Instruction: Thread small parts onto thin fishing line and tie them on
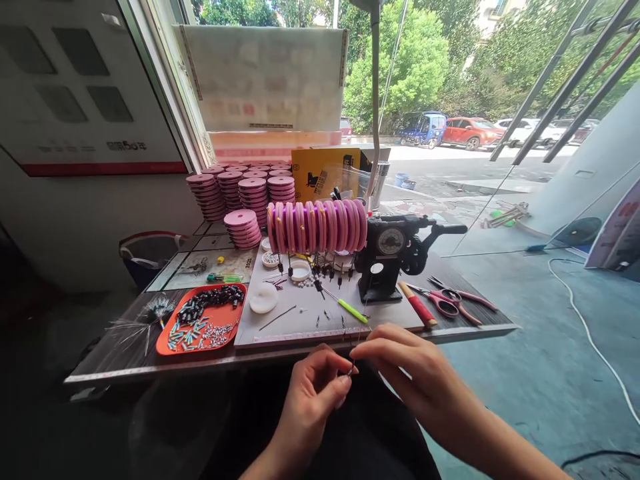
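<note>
Just beyond my lap, my left hand (320,390) pinches a tiny dark piece (352,369) between thumb and forefinger; it is too small to name for sure. My right hand (410,363) meets it there, fingertips pressed together at the same spot, and what they grip is hidden. Close beyond the hands lies the white board (285,327), with small swivel-like metal bits (326,315) and a green-handled hook tool (353,311) on it. Behind these, a row of pink foam spools (315,227) sits on a black hand-cranked winding machine (387,250), dark pieces hanging below on lines.
An orange tray (163,343) of black, teal and silver small parts is at left. Stacks of pink spools (243,230) stand behind. Scissors (445,303), pliers (473,298) and a red-wrapped stick (417,307) lie at right. A lamp post (375,100) rises at the back.
</note>
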{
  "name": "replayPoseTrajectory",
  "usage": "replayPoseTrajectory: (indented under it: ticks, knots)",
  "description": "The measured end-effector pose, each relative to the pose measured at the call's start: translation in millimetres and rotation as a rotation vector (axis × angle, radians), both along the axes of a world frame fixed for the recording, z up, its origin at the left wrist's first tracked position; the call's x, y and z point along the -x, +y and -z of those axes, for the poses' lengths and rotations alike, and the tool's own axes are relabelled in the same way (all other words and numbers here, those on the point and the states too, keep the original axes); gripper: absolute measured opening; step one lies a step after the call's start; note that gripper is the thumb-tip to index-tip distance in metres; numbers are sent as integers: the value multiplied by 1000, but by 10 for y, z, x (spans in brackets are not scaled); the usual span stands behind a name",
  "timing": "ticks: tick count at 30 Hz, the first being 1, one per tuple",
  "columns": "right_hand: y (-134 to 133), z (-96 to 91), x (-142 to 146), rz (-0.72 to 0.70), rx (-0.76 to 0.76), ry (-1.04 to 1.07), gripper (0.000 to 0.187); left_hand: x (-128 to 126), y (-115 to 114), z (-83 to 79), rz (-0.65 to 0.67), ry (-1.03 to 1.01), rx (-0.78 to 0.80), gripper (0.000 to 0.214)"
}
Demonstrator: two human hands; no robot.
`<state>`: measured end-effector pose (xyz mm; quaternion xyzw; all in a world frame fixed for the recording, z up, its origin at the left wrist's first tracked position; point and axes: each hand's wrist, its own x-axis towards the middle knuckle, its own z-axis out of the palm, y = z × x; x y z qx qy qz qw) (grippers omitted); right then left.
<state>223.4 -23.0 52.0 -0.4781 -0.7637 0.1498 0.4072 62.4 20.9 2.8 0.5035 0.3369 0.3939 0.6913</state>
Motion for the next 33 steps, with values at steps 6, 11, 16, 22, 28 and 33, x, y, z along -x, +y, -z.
replayPoseTrajectory:
  ticks: [6, 11, 16, 22, 28, 33]
  knots:
    - [6, 25, 40, 126, -99, 3, 19, -13, 13, -3, -24, 16, -14, 8]
    - [10, 107, 66, 184, -125, 76, 19, -31, 15, 4, -35, 14, 9, 10]
    - [23, 156, 69, 160, -80, 122, 19, -26, 13, 6, -36, 20, 5, 3]
    - [26, 171, 56, 145, -51, 134, 20, -32, 16, -1, -30, 47, -13, 11]
    - [52, 184, 78, 116, -32, 129, 19, -24, 19, 7, -13, 64, -62, 14]
    - [55, 183, 120, 92, 49, 136, 13, -39, 18, -5, -40, 73, -102, 18]
